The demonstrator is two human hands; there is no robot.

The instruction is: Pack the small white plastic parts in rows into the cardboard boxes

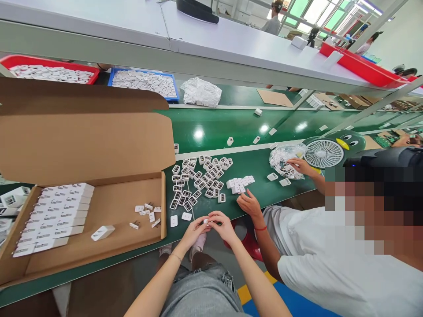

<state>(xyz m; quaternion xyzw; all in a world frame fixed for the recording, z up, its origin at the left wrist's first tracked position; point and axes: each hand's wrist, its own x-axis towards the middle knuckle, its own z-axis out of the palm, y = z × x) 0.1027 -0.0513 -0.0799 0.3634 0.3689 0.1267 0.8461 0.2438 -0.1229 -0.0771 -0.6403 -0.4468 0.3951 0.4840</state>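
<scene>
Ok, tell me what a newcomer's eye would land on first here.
First, the big open brown cardboard box at the left, with rows of white rectangular blocks along its left side. Then the green bird-faced fan with a round white grille, on the right of the green tabletop. Front and centre, the left hand and right hand pinch a small white piece.

A long white shelf (99, 22) is spanned across the view from ten to two o'clock, met at two by a slanted pale post (378, 25). Below it, toward twelve, a glossy green strip (211, 117) is set behind the green bench top (211, 208), with round glints (198, 133) reflected in it. Green-tinted windows (317, 15) are seen between one and two, a pale wall (406, 39) at two. Grey floor (214, 251) is glimpsed at six; blue flooring (294, 299) is edged with yellow (244, 294) at five.
</scene>
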